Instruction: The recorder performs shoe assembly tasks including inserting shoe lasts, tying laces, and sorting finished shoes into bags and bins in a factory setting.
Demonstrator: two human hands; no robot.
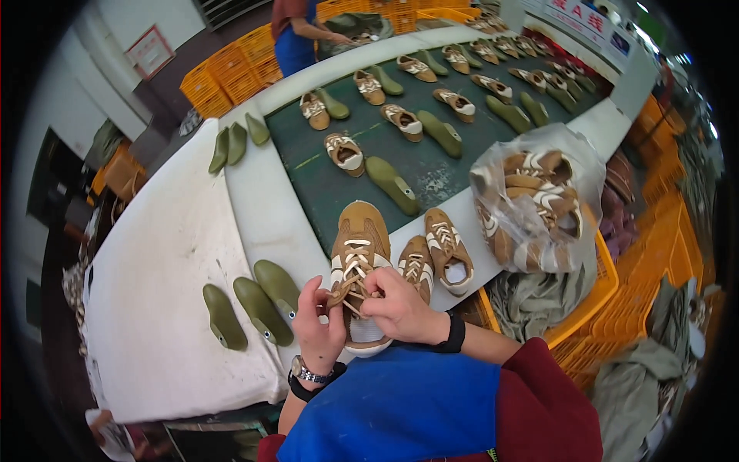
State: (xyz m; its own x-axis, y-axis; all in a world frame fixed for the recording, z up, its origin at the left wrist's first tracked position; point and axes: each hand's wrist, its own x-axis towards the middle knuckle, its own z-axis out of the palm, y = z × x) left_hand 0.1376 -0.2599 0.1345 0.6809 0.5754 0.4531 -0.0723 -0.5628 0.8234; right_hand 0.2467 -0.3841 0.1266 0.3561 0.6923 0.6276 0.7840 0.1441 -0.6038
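As both hands worked at a brown-and-white sneaker (pixel 361 225), its cream laces (pixel 354 269) were pinched on either side. The sneaker sat directly in front of the wearer's blue apron (pixel 392 408), toe pointing to twelve o'clock and heel to six, at the near end of a dark green belt (pixel 315 173). Wearing a metal-banded watch (pixel 312 374), the left hand (pixel 318 323) gripped a lace between thumb and fingertips at the shoe's eight o'clock; the right hand (pixel 404 308), with a black band (pixel 455 332) at the wrist, pressed thumb and fingers together on the laces at four o'clock.

Between two and three o'clock from the sneaker, two matching shoes (pixel 448 245) stood side by side. Beyond them, at two o'clock, a clear plastic bag (pixel 593 163) bulged with similar footwear above an orange crate (pixel 608 268) and grey-green cloth (pixel 523 304).

Three green foot-shaped forms (pixel 262 310) lay near nine o'clock, and three more (pixel 237 144) at eleven. Toward one o'clock, sneakers and green forms lined the belt. Just short of twelve, beyond the belt's far side, another person (pixel 295 46) in blue reached toward a dark sack (pixel 350 25), near stacked orange crates (pixel 231 73).
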